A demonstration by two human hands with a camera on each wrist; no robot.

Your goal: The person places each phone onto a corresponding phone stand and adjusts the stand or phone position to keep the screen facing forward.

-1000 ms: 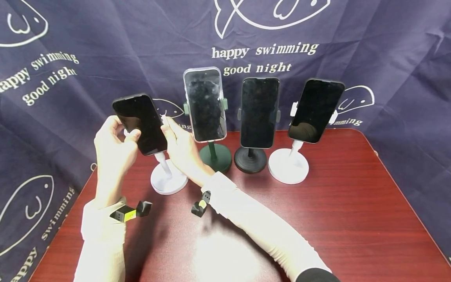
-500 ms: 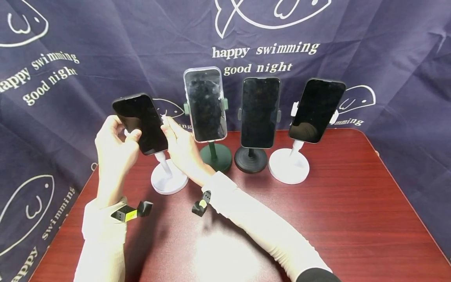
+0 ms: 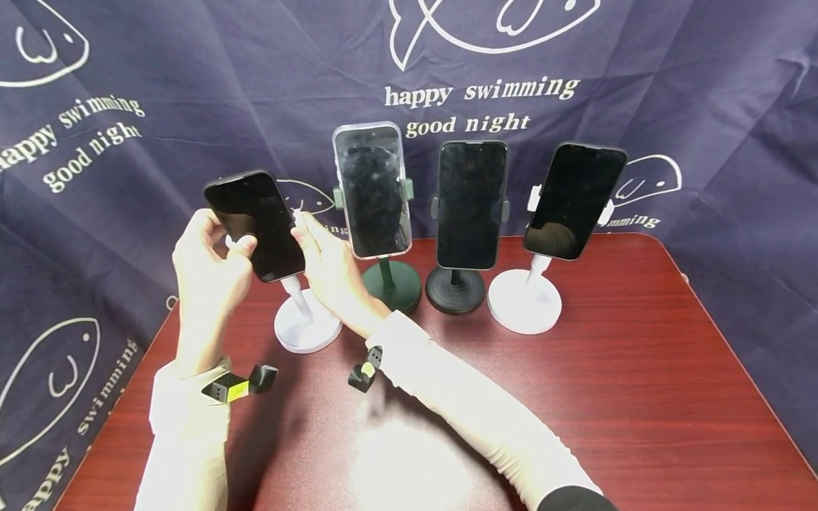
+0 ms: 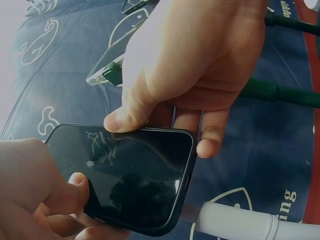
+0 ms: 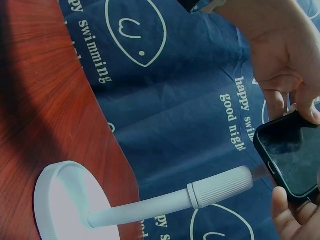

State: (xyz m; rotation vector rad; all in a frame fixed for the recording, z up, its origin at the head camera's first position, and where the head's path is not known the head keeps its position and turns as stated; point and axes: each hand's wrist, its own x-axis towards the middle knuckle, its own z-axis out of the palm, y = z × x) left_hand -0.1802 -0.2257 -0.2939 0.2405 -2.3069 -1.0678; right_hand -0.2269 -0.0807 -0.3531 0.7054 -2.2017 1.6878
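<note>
A dark smartphone in a black case leans tilted at the head of a white phone stand. My left hand grips its left edge, thumb on the screen and fingers behind. From the other side my right hand holds the phone's right edge; its thumb lies along that edge in the left wrist view. Small white clamp parts show beside both hands in the head view; the rest of the clamp is hidden behind the phone. The right wrist view shows the white ribbed neck just below the phone.
To the right, a clear-cased phone sits in a green stand. Beyond are another phone on a black stand and one on a white stand. A fish-patterned curtain hangs behind the red-brown table.
</note>
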